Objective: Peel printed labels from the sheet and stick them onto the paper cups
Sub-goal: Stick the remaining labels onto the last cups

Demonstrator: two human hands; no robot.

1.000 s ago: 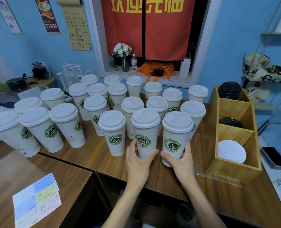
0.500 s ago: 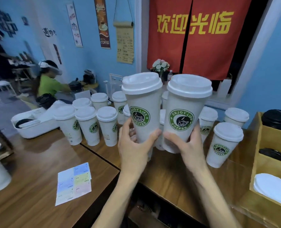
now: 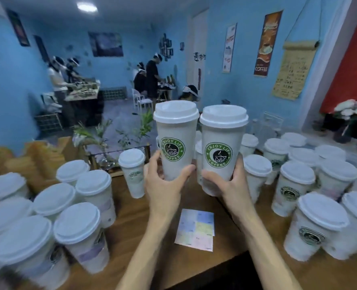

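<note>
My left hand grips one lidded cup, right hand another, both aloft, unlabeled fronts. Label sheet at 6 o'clock on tabletop, mostly full. Some 8 o'clock cups look labeled; many left.

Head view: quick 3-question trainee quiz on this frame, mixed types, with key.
1. True or false: the left hand and the right hand each hold one lidded cup above the counter.
2. Multiple choice: where is the label sheet? A) stuck on the left cup B) flat on the counter between the forearms C) held in the right hand
3. Fill in: the round logo on the right cup faces ____ the camera.

Key: 1 true; 2 B; 3 toward
</note>
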